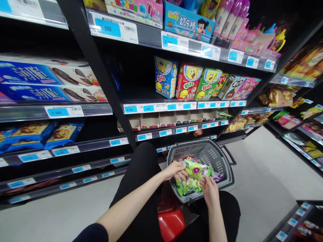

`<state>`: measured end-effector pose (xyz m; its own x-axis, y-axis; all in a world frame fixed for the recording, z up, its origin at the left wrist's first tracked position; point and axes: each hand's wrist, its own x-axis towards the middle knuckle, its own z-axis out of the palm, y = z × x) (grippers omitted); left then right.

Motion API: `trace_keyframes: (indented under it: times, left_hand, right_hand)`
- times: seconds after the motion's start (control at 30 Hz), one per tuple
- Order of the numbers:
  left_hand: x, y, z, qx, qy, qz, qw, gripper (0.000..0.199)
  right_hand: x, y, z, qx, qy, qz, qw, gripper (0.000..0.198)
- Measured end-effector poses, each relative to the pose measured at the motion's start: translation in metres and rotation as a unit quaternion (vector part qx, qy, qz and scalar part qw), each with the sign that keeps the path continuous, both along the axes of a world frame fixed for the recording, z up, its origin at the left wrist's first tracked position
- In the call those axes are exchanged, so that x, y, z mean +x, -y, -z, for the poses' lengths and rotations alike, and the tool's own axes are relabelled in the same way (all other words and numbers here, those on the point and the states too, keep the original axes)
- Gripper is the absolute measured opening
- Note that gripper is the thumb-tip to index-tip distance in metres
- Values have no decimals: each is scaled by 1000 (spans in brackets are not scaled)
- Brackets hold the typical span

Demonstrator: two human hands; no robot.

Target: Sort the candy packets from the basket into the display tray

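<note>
Over a grey plastic shopping basket (228, 174), my two hands hold a green-and-white candy bag (196, 169) by its opposite ends. My left hand (175, 170) grips the bag's left end, thumb on top. At the right end, the fingers of my right hand (209, 186) are curled against the green edge. Beneath it lie more green candy bags (185, 186) and a purple packet (217, 176), partly covered by the held bag and my hands.
A red stool (171, 223) shows between my knees. Ahead, a shelf carries several snack boxes (189, 82), with open cardboard display trays (168, 119) one level lower. Blue biscuit boxes (30, 74) sit at the left. Pale floor (267, 168) runs along the aisle to the right.
</note>
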<state>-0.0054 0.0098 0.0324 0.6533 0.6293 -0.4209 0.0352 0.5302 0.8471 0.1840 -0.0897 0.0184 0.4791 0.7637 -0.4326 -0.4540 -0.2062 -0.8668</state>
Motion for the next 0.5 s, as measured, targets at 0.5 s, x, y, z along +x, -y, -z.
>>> trace_keyframes:
  times: [0.5]
  left_hand:
    - [2,-4,0,23,-108,-36,993,31]
  right_hand:
    - [10,-1,8,-41,198,-41,979,36]
